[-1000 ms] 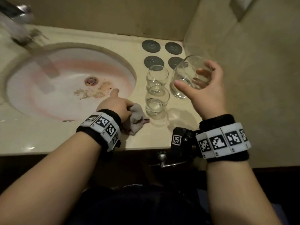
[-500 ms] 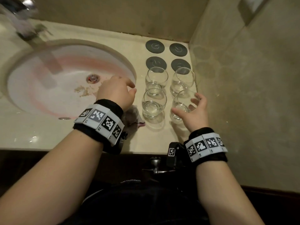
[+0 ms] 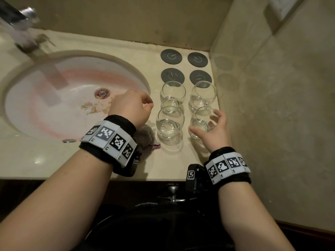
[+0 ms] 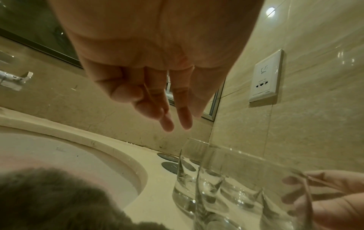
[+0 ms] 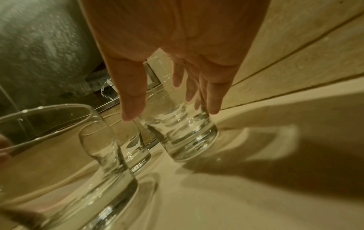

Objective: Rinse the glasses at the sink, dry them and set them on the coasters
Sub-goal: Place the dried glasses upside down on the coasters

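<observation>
- The near-right glass (image 3: 201, 123) is flanked by the spread fingers of the right hand (image 3: 215, 132), no firm grip seen.
- The left hand (image 3: 129, 108) is held loosely curled, empty, beside the remaining glasses (image 3: 171, 109).

The glass (image 3: 201, 122) that was held up tilted over the coasters a second ago has been set upright on the counter (image 3: 168, 165), at the near right of the group, so that four glasses are now stood in a two-by-two block. The grip of the right hand (image 3: 214, 131) has been loosened: its fingers (image 5: 213, 99) are now spread and nearly straight around the glass rather than curled on it. The left hand (image 3: 129, 107) has been lifted off the cloth (image 3: 149, 137), on which it was resting a second ago, and is now held above the sink's right rim (image 3: 143, 82) with fingers loosely bent.
</observation>
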Demonstrator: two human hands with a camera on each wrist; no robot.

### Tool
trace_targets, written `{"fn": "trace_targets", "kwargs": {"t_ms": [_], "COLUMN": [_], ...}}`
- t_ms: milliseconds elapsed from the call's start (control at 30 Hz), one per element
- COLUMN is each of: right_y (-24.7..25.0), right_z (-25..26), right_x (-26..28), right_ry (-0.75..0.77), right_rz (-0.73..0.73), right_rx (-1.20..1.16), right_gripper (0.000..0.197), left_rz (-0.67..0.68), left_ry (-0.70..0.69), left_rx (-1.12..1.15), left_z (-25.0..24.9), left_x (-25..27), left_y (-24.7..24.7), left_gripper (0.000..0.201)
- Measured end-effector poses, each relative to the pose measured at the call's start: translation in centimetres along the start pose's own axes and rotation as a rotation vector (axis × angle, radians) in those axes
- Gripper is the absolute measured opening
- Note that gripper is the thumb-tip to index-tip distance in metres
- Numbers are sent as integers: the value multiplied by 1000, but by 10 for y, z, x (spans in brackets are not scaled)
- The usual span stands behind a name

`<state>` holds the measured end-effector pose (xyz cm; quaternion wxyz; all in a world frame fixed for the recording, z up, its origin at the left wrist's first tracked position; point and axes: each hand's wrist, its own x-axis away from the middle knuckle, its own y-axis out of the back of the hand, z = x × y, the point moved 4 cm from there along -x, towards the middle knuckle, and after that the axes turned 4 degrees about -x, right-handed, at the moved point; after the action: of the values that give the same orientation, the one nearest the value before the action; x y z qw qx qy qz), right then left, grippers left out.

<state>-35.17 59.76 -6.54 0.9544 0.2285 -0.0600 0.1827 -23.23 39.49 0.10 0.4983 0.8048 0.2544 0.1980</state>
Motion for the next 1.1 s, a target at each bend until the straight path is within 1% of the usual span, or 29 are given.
{"fn": "trace_targets", "kwargs": {"t_ms": [100,167,233,333,400,467,533,600,700,767,800,900,967,1033,1100], "right_y": [2,4,10,19,22,23,24,26,22,15,10,-1,-8,-15,-26], "right_z": [-2,1,9,28,43,59,74,89,110,123,129,151,165,173,177], "right_x": [1,2,4,8,11,17,21,22,20,15,12,0,-12,-28,-46], "right_ry": [2,3,20,79,119,141,168,200,242,260,266,316,316,235,118], "right_rz": [28,43,23,-38,-84,-111,-125,-147,-163,-141,-125,-76,-53,-22,34], "right_rx": [9,13,27,67,111,148,168,185,243,305,336,416,418,365,229], "right_gripper": [96,105,109,104,99,95,92,87,82,80,78,72,68,65,63], "left_rz": [64,72,67,124,199,292,363,411,449,459,457,428,389,397,441], "left_ry": [-76,-134,-214,-399,-532,-610,-648,-658,-632,-615,-588,-452,-379,-304,-217], "left_rx": [35,10,-46,-132,-235,-345,-453,-546,-559,-464,-373,17,285,600,937], "left_z": [2,3,-2,-21,-34,-39,-38,-38,-37,-34,-31,-18,-11,-5,-1], "left_x": [-11,-21,-32,-48,-56,-65,-74,-82,-91,-97,-100,-109,-116,-120,-123], "left_y": [7,17,28,28,15,-2,-18,-31,-39,-37,-34,-10,10,27,38], "left_gripper": [20,20,21,24,30,38,41,35,27,25,24,19,22,21,19]}}
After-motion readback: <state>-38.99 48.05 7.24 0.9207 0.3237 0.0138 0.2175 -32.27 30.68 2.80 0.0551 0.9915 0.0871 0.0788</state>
